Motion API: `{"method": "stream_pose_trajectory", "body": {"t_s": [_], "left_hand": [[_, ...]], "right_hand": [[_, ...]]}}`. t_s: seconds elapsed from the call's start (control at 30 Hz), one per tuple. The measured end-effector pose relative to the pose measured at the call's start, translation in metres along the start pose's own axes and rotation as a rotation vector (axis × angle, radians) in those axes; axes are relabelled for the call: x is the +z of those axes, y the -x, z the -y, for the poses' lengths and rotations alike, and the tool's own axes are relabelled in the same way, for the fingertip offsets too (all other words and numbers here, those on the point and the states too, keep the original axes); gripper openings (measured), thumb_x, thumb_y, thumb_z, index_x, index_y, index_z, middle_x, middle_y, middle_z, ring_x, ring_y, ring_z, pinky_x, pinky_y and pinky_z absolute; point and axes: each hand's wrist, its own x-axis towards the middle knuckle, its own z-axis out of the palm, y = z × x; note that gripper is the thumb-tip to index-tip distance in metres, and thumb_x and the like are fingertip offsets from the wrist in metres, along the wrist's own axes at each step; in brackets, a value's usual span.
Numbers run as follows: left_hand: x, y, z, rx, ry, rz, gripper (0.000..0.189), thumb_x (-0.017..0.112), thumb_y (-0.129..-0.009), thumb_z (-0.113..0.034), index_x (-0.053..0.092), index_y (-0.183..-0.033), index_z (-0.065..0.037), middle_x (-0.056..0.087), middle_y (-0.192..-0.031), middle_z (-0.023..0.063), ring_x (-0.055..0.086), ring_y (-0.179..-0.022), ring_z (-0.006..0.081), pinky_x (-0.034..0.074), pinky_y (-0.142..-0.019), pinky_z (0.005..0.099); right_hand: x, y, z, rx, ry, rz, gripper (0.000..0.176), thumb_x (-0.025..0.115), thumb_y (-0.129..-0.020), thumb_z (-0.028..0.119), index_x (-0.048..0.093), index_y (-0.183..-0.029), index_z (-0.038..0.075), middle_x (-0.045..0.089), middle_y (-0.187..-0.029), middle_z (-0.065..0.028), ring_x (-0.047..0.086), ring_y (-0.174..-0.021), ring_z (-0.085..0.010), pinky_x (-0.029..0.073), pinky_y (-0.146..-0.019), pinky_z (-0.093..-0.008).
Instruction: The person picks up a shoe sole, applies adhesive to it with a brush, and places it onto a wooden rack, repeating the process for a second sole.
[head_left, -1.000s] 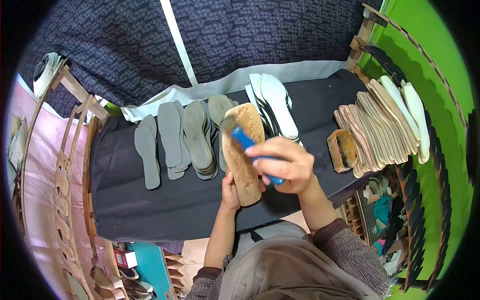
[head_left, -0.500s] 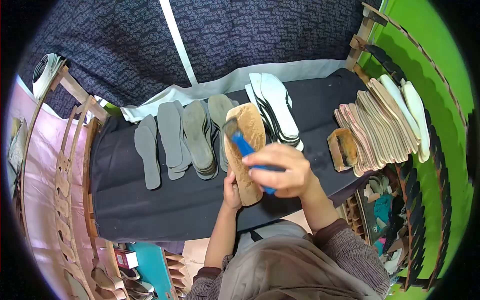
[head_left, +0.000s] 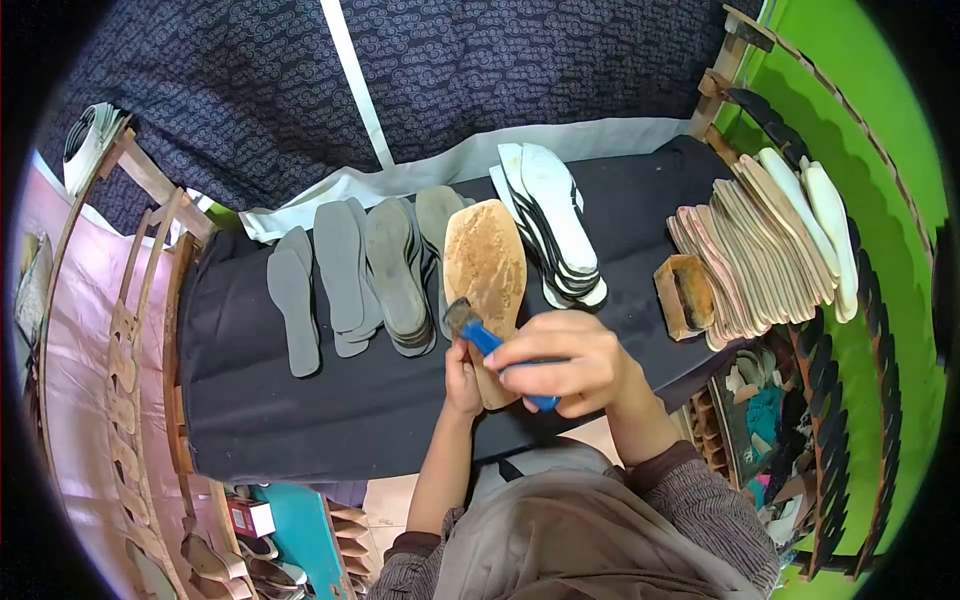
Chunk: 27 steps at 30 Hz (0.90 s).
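My left hand (head_left: 462, 380) is closed on the lower left edge of a tan insole (head_left: 487, 255), which has brownish, wet-looking patches on its upper part. My right hand (head_left: 565, 362) grips a brush with a blue handle (head_left: 482, 336). Its dark bristles touch the insole's left side, near the middle. Behind the insole and to its left lie stacks of grey soles (head_left: 392, 270); a stack of white soles with dark edges (head_left: 550, 215) lies to its right.
On the black-covered table (head_left: 260, 430), a long row of beige insoles (head_left: 765, 255) stands at the right beside a small open container (head_left: 685, 298). Wooden racks (head_left: 125, 400) flank the table. Dark soles (head_left: 825, 420) hang along the right rack.
My right hand has brought the brush down from the insole's upper left to its left middle edge. The insole has tilted slightly and shifted a little left.
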Motion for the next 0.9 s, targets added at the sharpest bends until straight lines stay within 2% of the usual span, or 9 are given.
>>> {"method": "stream_pose_trajectory", "body": {"t_s": [0.2, 0.23, 0.27, 0.37, 0.53, 0.6, 0.7, 0.8, 0.9], "left_hand": [[-0.004, 0.0, 0.007, -0.1, 0.38, -0.074, 0.023, 0.041, -0.091, -0.01, 0.051, -0.11, -0.002, 0.057, -0.103, 0.0101, 0.059, -0.09, 0.0157, 0.05, -0.074, 0.0238], [-0.025, -0.007, 0.021, -0.086, 0.157, 0.206, 0.052, 0.023, -0.094, -0.039, 0.036, -0.133, -0.007, 0.052, -0.125, 0.0119, 0.056, -0.107, 0.0254, 0.046, -0.091, 0.0396], [-0.04, -0.004, 0.026, -0.111, -0.152, 0.163, 0.055, 0.021, -0.093, -0.04, 0.04, -0.13, -0.004, 0.054, -0.123, 0.0133, 0.055, -0.109, 0.0262, 0.043, -0.094, 0.0408], [-0.003, 0.001, 0.0, -0.067, 0.021, 0.042, 0.057, 0.02, -0.093, -0.041, 0.042, -0.129, -0.003, 0.055, -0.122, 0.014, 0.055, -0.109, 0.027, 0.042, -0.096, 0.0408], [-0.007, 0.002, -0.006, -0.083, 0.219, 0.189, 0.058, 0.02, -0.092, -0.041, 0.044, -0.128, -0.002, 0.056, -0.12, 0.0142, 0.055, -0.11, 0.0268, 0.041, -0.097, 0.0391], [-0.003, -0.002, -0.003, -0.139, 0.187, -0.008, 0.059, 0.019, -0.091, -0.042, 0.047, -0.123, -0.001, 0.059, -0.114, 0.0144, 0.058, -0.103, 0.0262, 0.044, -0.093, 0.0383], [0.008, -0.002, -0.018, -0.041, 0.127, 0.235, 0.062, 0.015, -0.091, -0.044, 0.048, -0.116, 0.002, 0.059, -0.101, 0.0154, 0.063, -0.078, 0.0284, 0.052, -0.071, 0.038], [0.011, -0.001, -0.018, -0.056, 0.344, 0.171, 0.062, 0.014, -0.091, -0.046, 0.045, -0.118, 0.001, 0.056, -0.104, 0.0172, 0.063, -0.075, 0.0316, 0.053, -0.066, 0.0406], [0.006, -0.003, -0.015, -0.044, 0.276, 0.151, 0.064, 0.013, -0.092, -0.049, 0.043, -0.119, 0.0, 0.055, -0.107, 0.0181, 0.063, -0.076, 0.0331, 0.054, -0.064, 0.042]], "right_hand": [[0.008, -0.009, 0.001, -0.073, 0.15, -0.012, 0.025, 0.065, -0.058, 0.004, 0.063, -0.083, 0.005, 0.062, -0.093, -0.0088, 0.057, -0.067, -0.0226, 0.047, -0.056, -0.0303], [0.006, -0.009, 0.004, -0.07, 0.119, 0.039, 0.026, 0.065, -0.057, 0.004, 0.063, -0.083, 0.005, 0.061, -0.092, -0.0082, 0.056, -0.065, -0.0222, 0.045, -0.054, -0.0301], [0.005, -0.006, 0.005, -0.07, 0.117, 0.039, 0.026, 0.065, -0.057, 0.004, 0.063, -0.083, 0.005, 0.061, -0.092, -0.0082, 0.056, -0.065, -0.0222, 0.045, -0.054, -0.0301], [0.005, -0.001, 0.007, -0.007, -0.042, 0.044, 0.027, 0.066, -0.058, 0.004, 0.062, -0.084, 0.005, 0.061, -0.094, -0.0089, 0.055, -0.062, -0.0236, 0.044, -0.052, -0.0308], [0.01, -0.001, 0.004, -0.05, 0.052, -0.05, 0.029, 0.064, -0.056, 0.002, 0.062, -0.085, 0.006, 0.061, -0.093, -0.0084, 0.056, -0.063, -0.0237, 0.044, -0.053, -0.0321], [0.006, 0.002, 0.011, -0.011, 0.029, 0.095, 0.028, 0.064, -0.056, 0.003, 0.062, -0.084, 0.006, 0.062, -0.094, -0.0066, 0.057, -0.065, -0.0232, 0.045, -0.054, -0.0325], [0.005, 0.011, 0.009, 0.015, -0.014, 0.11, 0.021, 0.067, -0.059, 0.005, 0.064, -0.08, 0.005, 0.064, -0.092, -0.0076, 0.059, -0.063, -0.0231, 0.047, -0.054, -0.0312], [0.006, 0.018, 0.008, 0.038, -0.036, 0.056, 0.015, 0.071, -0.064, 0.01, 0.065, -0.076, 0.003, 0.066, -0.089, -0.011, 0.06, -0.061, -0.0239, 0.048, -0.053, -0.03], [0.013, 0.023, 0.01, 0.03, 0.052, -0.037, 0.025, 0.068, -0.057, 0.006, 0.063, -0.082, 0.006, 0.063, -0.093, -0.0081, 0.058, -0.064, -0.0241, 0.047, -0.056, -0.0316]]}}
